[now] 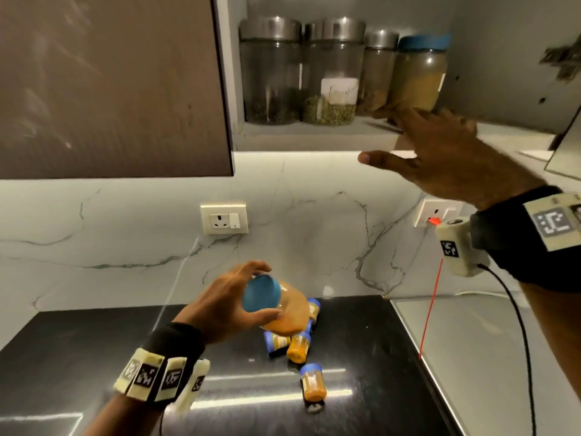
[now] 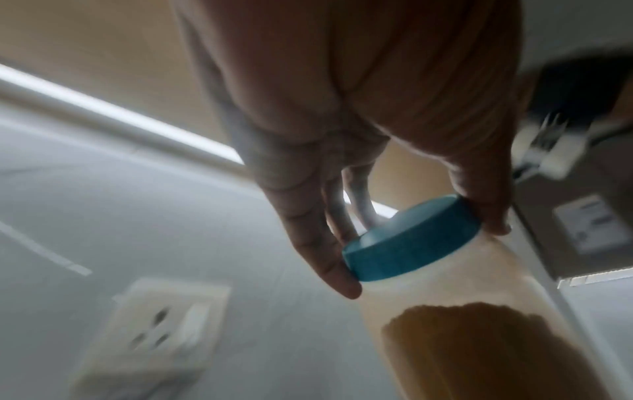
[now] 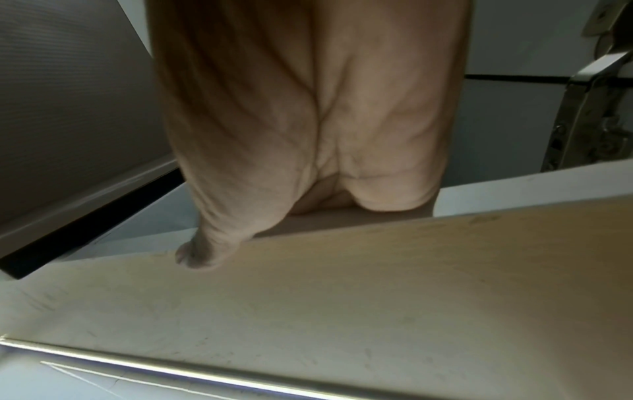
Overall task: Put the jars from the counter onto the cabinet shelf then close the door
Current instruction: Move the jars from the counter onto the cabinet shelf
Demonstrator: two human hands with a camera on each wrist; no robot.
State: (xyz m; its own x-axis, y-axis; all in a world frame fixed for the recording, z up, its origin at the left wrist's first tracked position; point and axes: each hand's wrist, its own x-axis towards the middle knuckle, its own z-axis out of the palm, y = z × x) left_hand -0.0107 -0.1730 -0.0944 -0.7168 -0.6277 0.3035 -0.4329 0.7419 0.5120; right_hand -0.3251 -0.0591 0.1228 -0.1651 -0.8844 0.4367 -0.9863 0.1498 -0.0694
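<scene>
My left hand (image 1: 248,294) grips the blue lid (image 2: 411,241) of a large jar (image 1: 283,313) holding orange powder (image 2: 462,338), lifted and tilted above the black counter (image 1: 94,357). Under it lie several small blue-lidded spice jars (image 1: 311,382) on their sides. My right hand (image 1: 440,146) is raised at the cabinet shelf (image 1: 314,136), fingers spread and straight, holding nothing, just in front of a blue-lidded jar (image 1: 418,73) that stands on the shelf. In the right wrist view the palm (image 3: 308,121) hides the fingers over the shelf edge (image 3: 514,189).
Steel-lidded glass jars (image 1: 270,70) stand at the shelf's left. A closed brown cabinet door (image 1: 110,83) hangs to the left. Wall sockets (image 1: 224,218) sit on the marble backsplash. A steel surface (image 1: 471,357) adjoins the counter on the right, and a red wire (image 1: 430,309) hangs there.
</scene>
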